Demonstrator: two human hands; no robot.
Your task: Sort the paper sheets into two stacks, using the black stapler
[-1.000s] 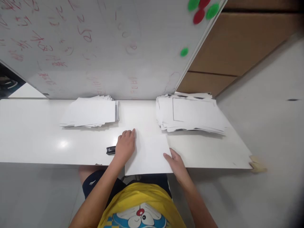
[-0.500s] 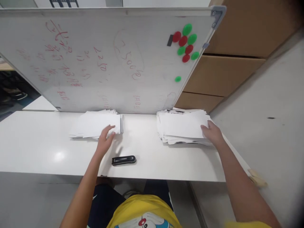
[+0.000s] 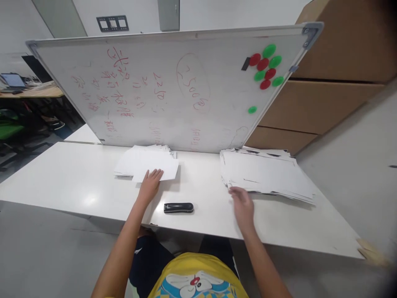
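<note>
My left hand (image 3: pixel 151 183) lies flat, fingers stretched out, on the near edge of the left paper stack (image 3: pixel 145 165). Blurred by motion, my right hand (image 3: pixel 242 205) hovers over the white table (image 3: pixel 77 182) just in front of the larger right paper stack (image 3: pixel 263 174), fingers loosely apart and holding nothing. Between my two hands a black stapler (image 3: pixel 178 207) rests on the table near its front edge.
A whiteboard (image 3: pixel 186 91) with red writing and red and green magnets (image 3: pixel 266 68) leans upright behind the stacks. Brown cardboard boxes (image 3: pixel 325 95) stand at the back right. A desk with a laptop (image 3: pixel 12 80) is far left.
The sheet in front of me is gone from the table. My left hand went to the left stack; my right hand reached the right stack, then drew back towards the table front. The view tilted up.
</note>
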